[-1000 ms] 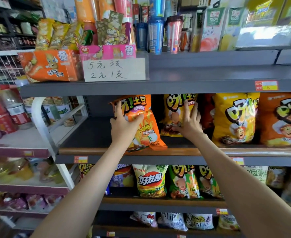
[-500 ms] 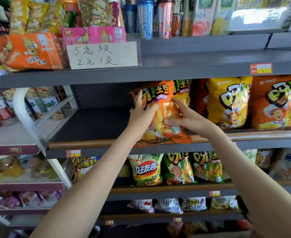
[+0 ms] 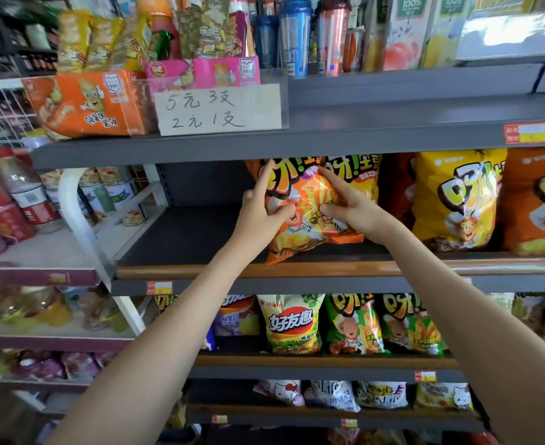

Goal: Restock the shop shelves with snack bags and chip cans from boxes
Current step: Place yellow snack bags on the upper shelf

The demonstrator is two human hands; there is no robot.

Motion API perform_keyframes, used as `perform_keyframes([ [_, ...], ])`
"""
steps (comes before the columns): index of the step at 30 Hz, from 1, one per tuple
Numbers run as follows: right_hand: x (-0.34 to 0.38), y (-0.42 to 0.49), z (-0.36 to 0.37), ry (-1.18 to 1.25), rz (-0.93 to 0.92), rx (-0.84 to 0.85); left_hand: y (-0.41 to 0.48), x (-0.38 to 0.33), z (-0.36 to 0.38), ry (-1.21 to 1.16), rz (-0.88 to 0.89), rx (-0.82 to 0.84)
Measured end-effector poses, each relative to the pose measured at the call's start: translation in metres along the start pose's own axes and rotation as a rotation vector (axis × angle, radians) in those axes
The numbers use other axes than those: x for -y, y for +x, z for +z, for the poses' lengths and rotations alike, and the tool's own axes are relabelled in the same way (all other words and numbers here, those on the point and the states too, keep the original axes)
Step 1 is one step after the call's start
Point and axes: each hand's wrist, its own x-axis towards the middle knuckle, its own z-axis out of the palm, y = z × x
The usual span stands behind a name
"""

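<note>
Hands (image 3: 259,220) (image 3: 359,216) on orange 呀!土豆 bag (image 3: 303,226), sign (image 3: 219,109) w/ 5元3支, 2元1支

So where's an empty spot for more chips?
The middle shelf is bare left of the orange chip bag, up to the white post. The left hand and right hand hold that bag. Right of it, the yellow bag and others are packed tight. The shelf below is full.

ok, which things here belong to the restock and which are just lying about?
Job: orange foil snack bag, left hand, right hand, grey metal shelf with wooden front lip.
Not in play: white handwritten price card, yellow foil chip bag, blue plastic tumbler, red-labelled clear bottle.
</note>
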Motion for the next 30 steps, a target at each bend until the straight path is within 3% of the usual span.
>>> perform_keyframes([
  [8,-0.007,0.006,0.023,-0.041,-0.042,-0.066,0.011,0.023,-0.011,-0.052,0.027,-0.046],
  [12,-0.009,0.011,0.035,-0.121,-0.023,-0.109,0.019,0.034,-0.017,-0.024,-0.182,-0.114],
  [15,-0.013,0.012,0.046,-0.318,0.042,-0.099,0.021,0.043,-0.024,0.029,-0.281,0.041],
  [18,-0.022,0.008,0.047,-0.326,0.062,-0.059,0.013,0.043,-0.026,0.062,-0.211,0.226],
  [24,-0.029,-0.012,0.031,-0.304,-0.06,-0.094,-0.008,0.045,0.001,0.101,-0.085,0.172],
  [30,-0.041,-0.031,0.007,-0.353,-0.102,-0.182,-0.003,0.034,0.026,0.125,0.013,0.318],
])
